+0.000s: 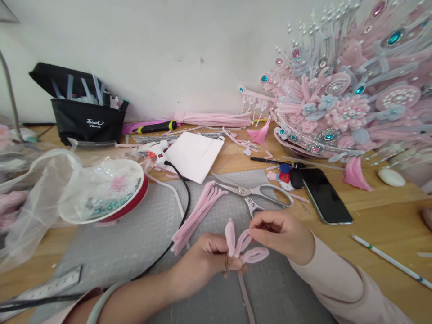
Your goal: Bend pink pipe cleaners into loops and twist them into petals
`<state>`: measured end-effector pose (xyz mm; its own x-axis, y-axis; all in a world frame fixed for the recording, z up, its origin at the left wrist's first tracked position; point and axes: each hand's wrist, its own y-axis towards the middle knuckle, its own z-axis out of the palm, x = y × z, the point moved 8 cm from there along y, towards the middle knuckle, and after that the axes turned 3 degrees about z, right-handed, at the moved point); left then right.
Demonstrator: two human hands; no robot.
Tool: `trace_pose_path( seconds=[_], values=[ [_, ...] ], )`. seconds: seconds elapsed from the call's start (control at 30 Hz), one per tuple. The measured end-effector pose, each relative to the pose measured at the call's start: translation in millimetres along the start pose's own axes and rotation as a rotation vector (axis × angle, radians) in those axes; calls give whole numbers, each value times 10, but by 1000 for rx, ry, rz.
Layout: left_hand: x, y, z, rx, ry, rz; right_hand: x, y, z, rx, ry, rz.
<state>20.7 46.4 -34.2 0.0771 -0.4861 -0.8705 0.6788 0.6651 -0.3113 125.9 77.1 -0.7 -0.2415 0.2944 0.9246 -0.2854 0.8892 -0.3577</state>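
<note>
Pinched at its base by my left hand [218, 256] is a pink pipe-cleaner flower [255, 255] with three looped petals; a long stem hangs down below the fingers. The thumb and fingers of my right hand [278, 231] close on the middle petal loop from the right. Part of the flower's base is covered by my left fingertips. Just beyond my hands lies a bundle of pink pipe cleaners [199, 213]. Metal scissors [251, 191], blades spread, rest behind my right hand. Everything sits over a grey cutting mat [135, 247].
On the left are a red-rimmed bowl [145, 191] of beads, a plastic bag [37, 216] and a black case [89, 119]. A glue gun [158, 150] trails its black cord across the mat. To the right are a phone [327, 195], a white stick [391, 261] and a large pink beaded headdress [347, 108].
</note>
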Motion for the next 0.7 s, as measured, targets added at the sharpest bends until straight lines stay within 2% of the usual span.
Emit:
trace_pose_path(
  seconds=[0.23, 0.37, 0.43, 0.53, 0.63, 0.7],
  values=[
    [-52, 14, 30, 26, -50, -32, -7, -16, 50, 92, 261, 80],
    [-41, 16, 44, 58, -74, -46, -68, -21, 90, 170, 256, 83],
    [-11, 9, 52, 77, -102, -62, 8, -15, 34, 120, 101, -30],
    [23, -7, 70, 106, -151, -84, 271, -54, -36, 17, -176, -335],
    [32, -18, 82, 121, -177, -91, 475, -136, 7, 49, -253, -604],
    [38, -24, 92, 128, -189, -99, 538, -175, 17, 58, -250, -714]
  ],
)
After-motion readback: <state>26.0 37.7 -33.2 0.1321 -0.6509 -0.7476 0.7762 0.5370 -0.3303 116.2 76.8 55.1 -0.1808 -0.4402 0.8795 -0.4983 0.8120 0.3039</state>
